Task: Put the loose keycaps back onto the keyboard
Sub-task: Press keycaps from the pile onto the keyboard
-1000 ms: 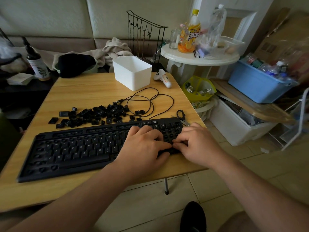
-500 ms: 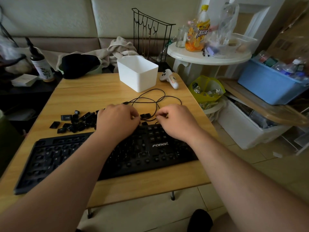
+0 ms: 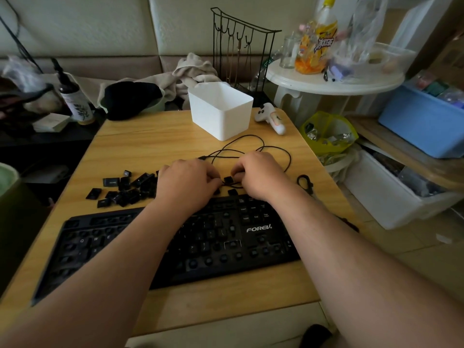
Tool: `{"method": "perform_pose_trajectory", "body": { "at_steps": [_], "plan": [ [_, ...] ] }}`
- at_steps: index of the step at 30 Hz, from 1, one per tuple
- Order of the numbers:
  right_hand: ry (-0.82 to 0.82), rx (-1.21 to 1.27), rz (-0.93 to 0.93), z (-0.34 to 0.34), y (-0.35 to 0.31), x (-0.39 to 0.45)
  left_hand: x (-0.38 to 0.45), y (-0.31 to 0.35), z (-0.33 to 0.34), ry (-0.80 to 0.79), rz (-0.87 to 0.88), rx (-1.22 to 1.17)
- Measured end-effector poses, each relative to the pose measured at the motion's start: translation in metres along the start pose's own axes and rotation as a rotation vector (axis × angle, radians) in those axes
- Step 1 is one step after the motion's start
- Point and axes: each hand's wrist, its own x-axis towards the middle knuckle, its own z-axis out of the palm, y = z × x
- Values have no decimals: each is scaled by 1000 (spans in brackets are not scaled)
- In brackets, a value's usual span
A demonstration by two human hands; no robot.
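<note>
Head view showed me the wooden table [image 3: 155, 144] first, with the black keyboard [image 3: 226, 237] lying across its near half, many of its sockets bare. Behind it, to the left, sat the heap of loose keycaps [image 3: 125, 188], and the keyboard's thin cable [image 3: 276, 149] looped on the table beyond my hands. Both hands were out past the keyboard's far edge. My left hand [image 3: 187, 182] lay curled over the right end of the heap; I could not tell whether its fingertips held a cap. My right hand [image 3: 259, 175] was curled too, its fingers closing on a single keycap [image 3: 228, 180] that lay among the cable loops, between the two hands. I judged this the picking step: choosing the next cap. The next move would call for lifting it free of the cable, reading its legend, and pressing it square onto the matching bare socket.
</note>
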Motion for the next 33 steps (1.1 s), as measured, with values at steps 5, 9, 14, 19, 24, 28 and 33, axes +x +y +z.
{"method": "perform_pose_trajectory", "body": {
  "at_steps": [5, 9, 14, 19, 24, 28, 33],
  "plan": [
    [127, 621, 20, -11, -1, -13, -11, 4, -4, 82, 98, -411],
    [95, 995, -35, -13, 1, -25, -24, 15, -10, 115, 1, -678],
    [47, 1042, -166, -21, 11, -42, -34, 20, -15, 104, -23, -923],
    [117, 998, -222, -30, 13, -54, -43, 25, -18, 1, -26, -1104],
    [135, 1004, -247, -34, 15, -61, -47, 28, -18, -15, 8, -1164],
    [125, 988, -258, -34, 18, -64, -48, 29, -16, -5, 16, -1136],
    [177, 769, -284, -40, 24, -70, -47, 33, -14, -9, -8, -1095]
  ]
}}
